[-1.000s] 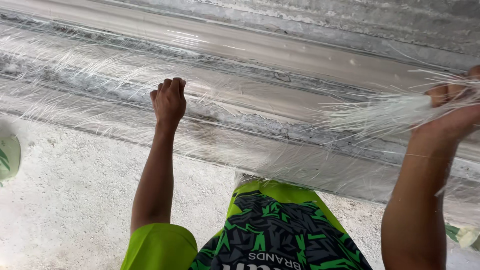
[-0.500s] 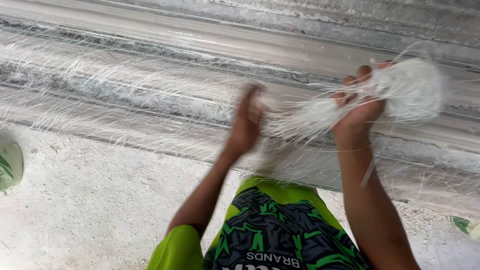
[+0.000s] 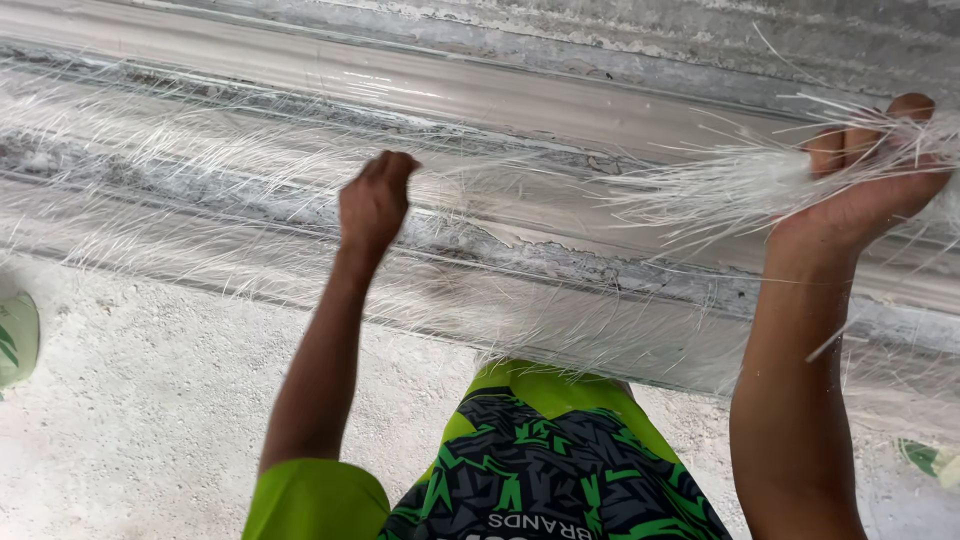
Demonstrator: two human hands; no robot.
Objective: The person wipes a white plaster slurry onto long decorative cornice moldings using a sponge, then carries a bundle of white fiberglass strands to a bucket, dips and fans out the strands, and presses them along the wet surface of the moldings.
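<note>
Fibres: your right hand (image 3: 868,190) clamps a bunch of white fibres (image 3: 720,185) at upper right, their loose ends fanning toward the middle.
Left hand: your left hand (image 3: 373,200) is fisted over the spread fibre layer (image 3: 200,180); whether it pinches strands, you cannot tell.
Hidden: the bunch's far end runs off the right edge.
Around: grey ledge (image 3: 560,100) beneath; pale floor (image 3: 130,430); green sandal (image 3: 15,340) cut off at left.
</note>
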